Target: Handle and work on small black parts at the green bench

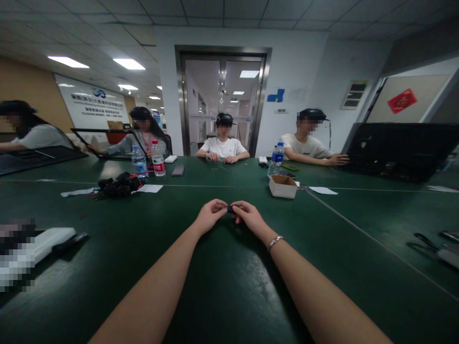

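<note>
**Entry: handwork at a green surface, head view**

1. Left hand: fingers curled in, tips pinching one end of the small dark piece. Forearm bare, laid out over the surface.
2. Right hand: fingers likewise curled, tips pinching the other end of the same piece. Bracelet at the wrist.
3. Small dark piece: held between the two sets of fingertips, just above the surface, midway between the hands and largely covered by them. Its shape and make are too small to tell.
4. Progress, as judged: the piece is picked up and gripped from both sides, so the fingerwork on it is under way. Whether its parts are joined, separated or unchanged cannot be read. Nothing finished lies directly in front of the hands.
5. Stock beyond the hands: a heap of dark parts far left and an open cardboard box far right, both well apart from the hands.
6. Also present: water bottles, a white paper slip, an open black laptop, and people seated along the far edge.
</note>
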Demonstrator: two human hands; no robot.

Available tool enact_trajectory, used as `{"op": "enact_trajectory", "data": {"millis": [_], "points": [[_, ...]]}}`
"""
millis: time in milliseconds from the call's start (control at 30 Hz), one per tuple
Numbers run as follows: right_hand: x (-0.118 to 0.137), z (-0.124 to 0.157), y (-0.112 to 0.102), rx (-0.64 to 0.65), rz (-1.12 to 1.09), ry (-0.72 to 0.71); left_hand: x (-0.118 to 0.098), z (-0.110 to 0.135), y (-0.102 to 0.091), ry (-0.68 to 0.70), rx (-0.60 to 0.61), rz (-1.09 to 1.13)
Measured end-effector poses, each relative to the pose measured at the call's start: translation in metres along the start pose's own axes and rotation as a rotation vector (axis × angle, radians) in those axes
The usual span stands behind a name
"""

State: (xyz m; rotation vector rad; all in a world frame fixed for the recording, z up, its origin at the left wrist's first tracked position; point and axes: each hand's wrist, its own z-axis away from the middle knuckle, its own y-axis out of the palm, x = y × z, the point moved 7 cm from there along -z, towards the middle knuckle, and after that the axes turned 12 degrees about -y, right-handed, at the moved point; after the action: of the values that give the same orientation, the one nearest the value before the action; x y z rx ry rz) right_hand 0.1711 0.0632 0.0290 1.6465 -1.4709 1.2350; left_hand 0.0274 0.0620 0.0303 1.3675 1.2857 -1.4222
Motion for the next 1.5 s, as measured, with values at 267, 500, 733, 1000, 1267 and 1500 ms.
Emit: {"op": "enact_trajectory", "data": {"millis": [267, 500, 733, 1000, 1267, 1500], "points": [[0.001, 0.000, -0.001, -0.013, 0.003, 0.004, 0.012, -0.005, -0.003, -0.161, -0.051, -0.043], [0.001, 0.000, -0.001, -0.009, -0.012, -0.006, -0.006, 0.002, -0.003, 0.000, -0.019, -0.028], [0.001, 0.000, -0.001, -0.015, 0.002, -0.010, 0.008, -0.002, -0.003, -0.142, -0.042, -0.023], [0.005, 0.002, 0.000, -0.006, 0.028, 0.003, 0.001, 0.000, 0.000, -0.066, -0.013, -0.025], [0.003, 0.001, -0.001, 0.002, -0.003, 0.002, -0.004, 0.004, -0.003, -0.083, -0.028, 0.020], [0.003, 0.001, -0.001, -0.013, 0.029, -0.004, 0.005, 0.000, -0.002, -0.182, -0.038, 0.019]]}}
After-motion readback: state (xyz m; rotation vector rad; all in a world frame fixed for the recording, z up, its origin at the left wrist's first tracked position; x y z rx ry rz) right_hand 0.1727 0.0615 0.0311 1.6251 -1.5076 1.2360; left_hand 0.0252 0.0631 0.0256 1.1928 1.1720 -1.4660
